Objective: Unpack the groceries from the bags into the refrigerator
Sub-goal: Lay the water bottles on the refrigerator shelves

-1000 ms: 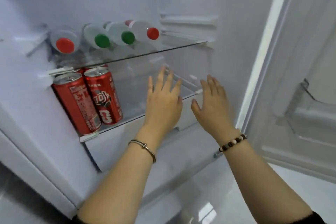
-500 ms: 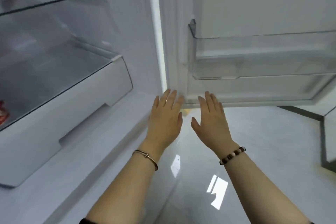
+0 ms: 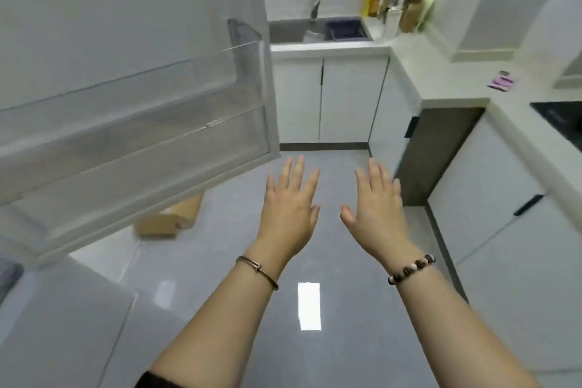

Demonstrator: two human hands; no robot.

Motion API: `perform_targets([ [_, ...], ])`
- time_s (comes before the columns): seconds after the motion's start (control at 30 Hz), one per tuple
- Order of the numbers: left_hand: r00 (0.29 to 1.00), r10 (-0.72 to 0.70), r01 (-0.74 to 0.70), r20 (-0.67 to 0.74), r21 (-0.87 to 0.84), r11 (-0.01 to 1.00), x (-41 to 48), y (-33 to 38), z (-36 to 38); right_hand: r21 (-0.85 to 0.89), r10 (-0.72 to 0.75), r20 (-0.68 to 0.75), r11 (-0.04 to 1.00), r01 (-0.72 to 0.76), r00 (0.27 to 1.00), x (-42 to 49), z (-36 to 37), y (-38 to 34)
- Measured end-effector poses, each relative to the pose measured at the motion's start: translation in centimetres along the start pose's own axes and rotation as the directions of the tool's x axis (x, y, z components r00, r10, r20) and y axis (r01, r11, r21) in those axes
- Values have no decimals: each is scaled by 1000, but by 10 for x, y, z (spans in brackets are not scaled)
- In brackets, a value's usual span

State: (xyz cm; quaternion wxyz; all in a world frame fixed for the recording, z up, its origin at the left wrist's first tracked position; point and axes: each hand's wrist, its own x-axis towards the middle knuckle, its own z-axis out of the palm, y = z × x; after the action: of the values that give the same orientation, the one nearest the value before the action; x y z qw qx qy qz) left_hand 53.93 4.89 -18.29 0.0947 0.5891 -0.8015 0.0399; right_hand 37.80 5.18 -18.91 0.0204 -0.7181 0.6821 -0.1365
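Head view: left hand (image 3: pixel 288 211) and right hand (image 3: pixel 376 208) were spread flat, holding nothing, above the floor (image 3: pixel 346 309), beside the door (image 3: pixel 132 41).

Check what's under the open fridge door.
A brown cardboard box lies on the grey floor below the fridge door. The door's lower edge covers its far part; its contents cannot be seen.

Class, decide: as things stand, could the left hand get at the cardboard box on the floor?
Probably not directly. The left hand is open and empty, but the cardboard box sits partly behind the lower edge of the open refrigerator door.
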Motion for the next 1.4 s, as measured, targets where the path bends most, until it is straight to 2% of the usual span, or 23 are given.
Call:
perform_targets([
  [0.17, 973, 231, -230, -3, -73, 970, 74, 153, 18, -36, 233, -58, 971, -235, 971, -19, -46, 146],
  [0.33, 890, 455, -449, 15, -144, 882, 109, 283, 33, -71, 424, -126, 898, -434, 897, -57, -79, 262],
  [0.53, 760, 650, -639, -14, -197, 744, 140, 405, 45, -68, 616, -178, 770, -634, 767, -99, -105, 362],
  [0.67, 654, 753, -743, -70, -244, 623, 167, 489, 54, -58, 712, -256, 663, -746, 653, -117, -122, 427],
  [0.87, 461, 863, -872, -207, -287, 397, 211, 617, 61, -74, 825, -328, 464, -883, 461, -134, -161, 519],
  [1.1, 220, 937, -947, -269, -291, 139, 211, 749, 58, -64, 884, -391, 250, -966, 255, -182, -203, 594],
  [1.17, 191, 943, -945, -271, -311, 102, 202, 772, 58, -67, 888, -401, 218, -974, 226, -200, -208, 603],
  [1.3, 110, 956, -941, -272, -337, 12, 174, 833, 57, -33, 900, -418, 122, -992, 125, -255, -222, 634],
  [1.4, 84, 961, -945, -263, -328, -7, 153, 876, 56, -33, 897, -430, 94, -995, 100, -292, -232, 663],
])
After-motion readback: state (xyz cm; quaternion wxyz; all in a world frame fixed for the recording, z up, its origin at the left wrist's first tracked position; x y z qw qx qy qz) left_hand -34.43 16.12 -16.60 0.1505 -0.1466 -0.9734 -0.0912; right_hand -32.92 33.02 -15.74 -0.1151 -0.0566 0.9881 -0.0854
